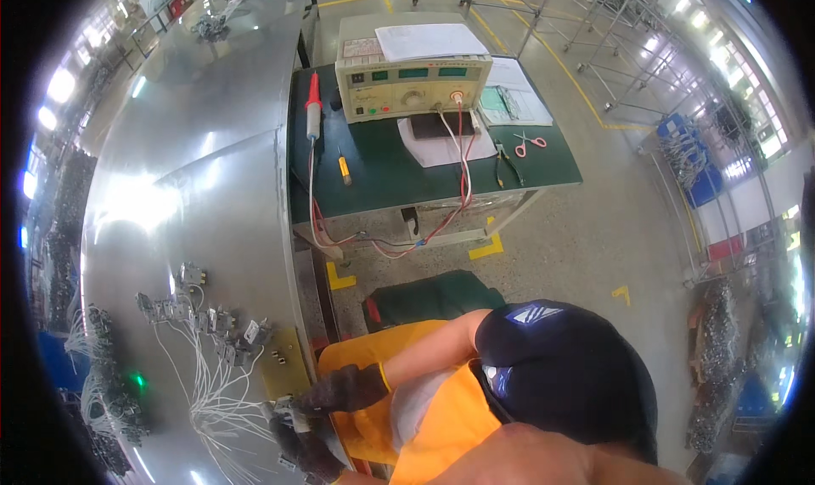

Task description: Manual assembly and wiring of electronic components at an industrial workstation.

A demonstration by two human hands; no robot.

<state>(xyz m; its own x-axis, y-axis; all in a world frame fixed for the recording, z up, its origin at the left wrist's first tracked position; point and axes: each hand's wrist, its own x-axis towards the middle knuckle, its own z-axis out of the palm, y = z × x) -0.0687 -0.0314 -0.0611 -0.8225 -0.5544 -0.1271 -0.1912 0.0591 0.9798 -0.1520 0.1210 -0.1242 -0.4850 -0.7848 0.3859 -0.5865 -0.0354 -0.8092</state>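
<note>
My right hand [346, 389], in a dark glove, reaches over the edge of the metal table [212, 217]. Its fingers are closed around a small grey wired part [287, 403]. Just below, my left hand [307, 448], also gloved, curls its fingers against the same part; they are partly hidden. Thin white wires [222, 408] fan out across the tabletop beside the hands. Further up lie several grey metal parts [222, 322] joined to the wires. A yellowish board [293, 358] with small pieces on it lies at the table edge, above my right hand.
A green-topped bench [382, 175] carries a tester with displays [416, 86], a red-tipped probe [313, 107], a yellow-handled screwdriver [344, 169], pliers [509, 166] and pink-handled scissors [531, 143]. Red and white leads [441, 226] hang off its front. More wired parts [106, 383] are heaped at the left.
</note>
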